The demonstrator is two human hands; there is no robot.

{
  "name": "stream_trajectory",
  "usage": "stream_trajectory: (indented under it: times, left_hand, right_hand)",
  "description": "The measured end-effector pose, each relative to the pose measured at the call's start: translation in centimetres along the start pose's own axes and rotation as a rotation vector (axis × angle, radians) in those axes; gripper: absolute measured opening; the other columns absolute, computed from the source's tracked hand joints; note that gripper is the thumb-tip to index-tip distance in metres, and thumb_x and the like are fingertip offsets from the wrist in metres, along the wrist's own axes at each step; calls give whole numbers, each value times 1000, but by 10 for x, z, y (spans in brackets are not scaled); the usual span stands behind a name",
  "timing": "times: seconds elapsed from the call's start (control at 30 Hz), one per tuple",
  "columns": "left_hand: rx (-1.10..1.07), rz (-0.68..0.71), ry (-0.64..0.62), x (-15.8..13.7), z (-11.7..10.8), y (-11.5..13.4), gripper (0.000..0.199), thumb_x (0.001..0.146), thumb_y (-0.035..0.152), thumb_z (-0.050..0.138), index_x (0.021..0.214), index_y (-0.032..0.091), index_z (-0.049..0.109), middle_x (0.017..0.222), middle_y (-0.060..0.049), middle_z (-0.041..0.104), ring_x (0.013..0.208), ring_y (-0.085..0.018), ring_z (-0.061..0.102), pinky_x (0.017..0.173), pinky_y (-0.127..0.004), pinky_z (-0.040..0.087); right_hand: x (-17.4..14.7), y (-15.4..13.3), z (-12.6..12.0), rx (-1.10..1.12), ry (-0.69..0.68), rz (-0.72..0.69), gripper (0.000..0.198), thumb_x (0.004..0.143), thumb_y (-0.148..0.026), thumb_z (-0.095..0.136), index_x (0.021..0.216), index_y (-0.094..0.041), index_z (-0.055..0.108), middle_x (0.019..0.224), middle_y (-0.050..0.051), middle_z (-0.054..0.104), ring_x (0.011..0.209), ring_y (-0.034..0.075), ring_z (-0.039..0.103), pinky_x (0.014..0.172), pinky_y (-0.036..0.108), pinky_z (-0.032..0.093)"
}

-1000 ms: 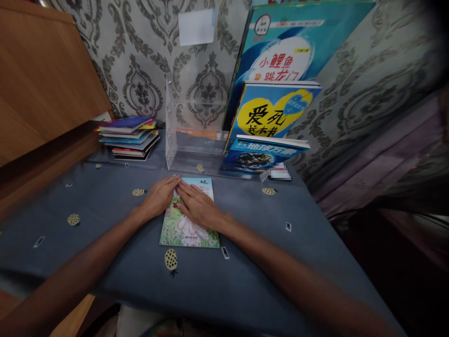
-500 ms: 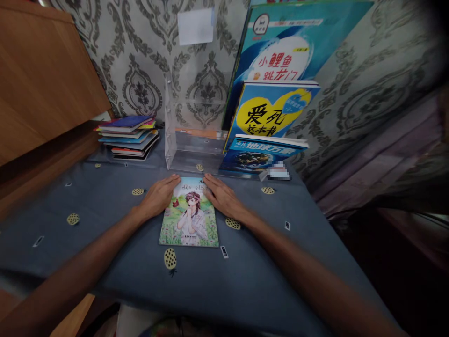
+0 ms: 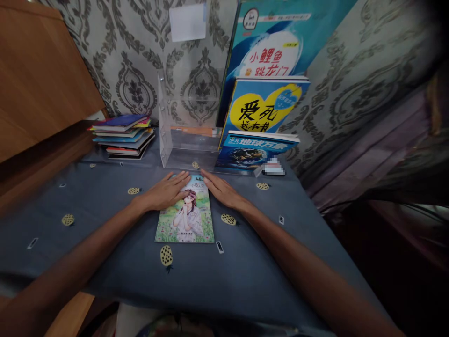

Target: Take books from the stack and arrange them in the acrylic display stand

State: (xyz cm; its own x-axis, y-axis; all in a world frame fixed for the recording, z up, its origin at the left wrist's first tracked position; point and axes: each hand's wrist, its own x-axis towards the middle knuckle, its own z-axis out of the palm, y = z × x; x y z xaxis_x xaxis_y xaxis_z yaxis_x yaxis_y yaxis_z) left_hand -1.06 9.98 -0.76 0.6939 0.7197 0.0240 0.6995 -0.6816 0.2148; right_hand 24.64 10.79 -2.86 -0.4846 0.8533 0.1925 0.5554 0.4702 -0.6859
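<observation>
A thin book (image 3: 185,224) with an illustrated figure and flowers on its cover lies flat on the cloth-covered table. Across its upper left part my left hand (image 3: 166,191) rests with fingers stretched out, covering some of the title. My right hand (image 3: 224,189) lies along the book's upper right edge, fingers extended. Just behind the book stands a clear acrylic rack (image 3: 187,159). Its right side holds a blue book with a globe (image 3: 252,152), a blue and yellow book (image 3: 266,105) and a large teal book (image 3: 280,37), one behind another.
A stack of books (image 3: 122,133) sits at the back left of the table (image 3: 115,271), near a wooden panel (image 3: 42,70). A small blurred item (image 3: 274,167) lies by the rack's right foot. Beyond the table's right edge hangs a curtain (image 3: 372,154).
My left hand has slid right, from the book's left edge onto its cover. My right hand stays at the right edge. The whole view has shifted slightly.
</observation>
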Motion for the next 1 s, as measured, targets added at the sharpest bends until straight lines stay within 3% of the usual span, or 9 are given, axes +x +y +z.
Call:
stream_trajectory:
  times: [0.3,0.47,0.77,1.0]
  left_hand:
    - [63,190,-116,24,1,15,67,106,55,19,160,16,19,167,-12,15,156,-20,10,125,-42,4]
    - [60,260,-111,19,2,23,65,106,54,17,161,20,16,167,-9,18,156,-20,11,125,-43,4]
    - [-2,357,-63,3,4,46,59,107,51,23,159,23,25,163,-7,30,154,-19,21,125,-41,3]
    - [-35,412,-113,-12,2,66,57,108,48,24,159,23,25,163,-6,32,153,-18,21,126,-41,-2]
  right_hand:
    - [3,-3,0,66,22,28,70,101,-62,28,153,-17,42,156,12,44,146,26,40,123,51,26]
    - [1,-3,-1,66,15,0,71,100,-64,27,153,-18,42,156,11,44,145,27,41,122,51,28]
    - [3,-2,-2,35,4,-22,65,102,-59,30,152,-20,42,155,11,46,144,27,43,120,53,32]
    - [3,-3,0,4,5,-24,61,102,-56,30,152,-21,43,155,10,48,144,26,43,120,53,32]
